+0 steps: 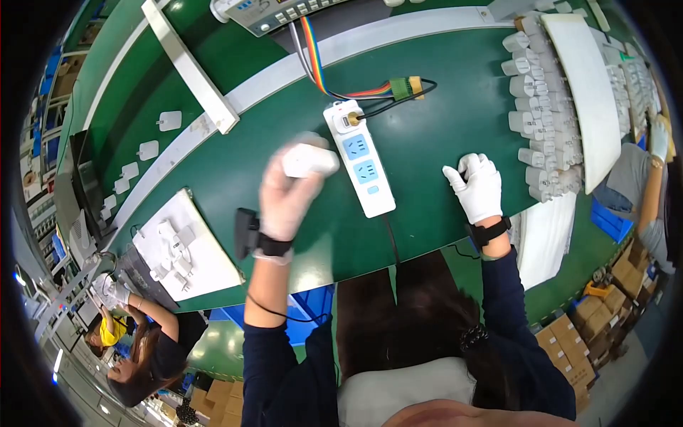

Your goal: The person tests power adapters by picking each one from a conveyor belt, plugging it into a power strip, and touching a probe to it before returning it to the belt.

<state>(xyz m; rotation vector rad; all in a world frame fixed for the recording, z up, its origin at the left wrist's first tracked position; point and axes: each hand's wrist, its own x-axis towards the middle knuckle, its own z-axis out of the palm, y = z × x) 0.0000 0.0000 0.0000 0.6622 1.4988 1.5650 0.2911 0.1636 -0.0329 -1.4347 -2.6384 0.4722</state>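
My left hand point(282, 203), gloved in white and blurred by motion, grips a white power adapter point(311, 161). It is raised over the green bench, just left of a white power strip point(379, 197) with light-blue sockets. A yellowish plug point(353, 119) sits at the strip's far end, its black cable running to a green and yellow connector point(407, 87). To the right of the strip, my right hand point(479, 191), also in a white glove, lies on the bench with thumb and fingers apart and nothing in it. Dark bands wrap both wrists.
Several adapters point(171, 256) lie on a white board point(213, 242) at left. Many more point(530, 124) stand in rows at right beside white foam point(583, 92). A meter point(284, 13) with a rainbow ribbon cable point(311, 53) stands at the far edge. Co-workers are at both sides.
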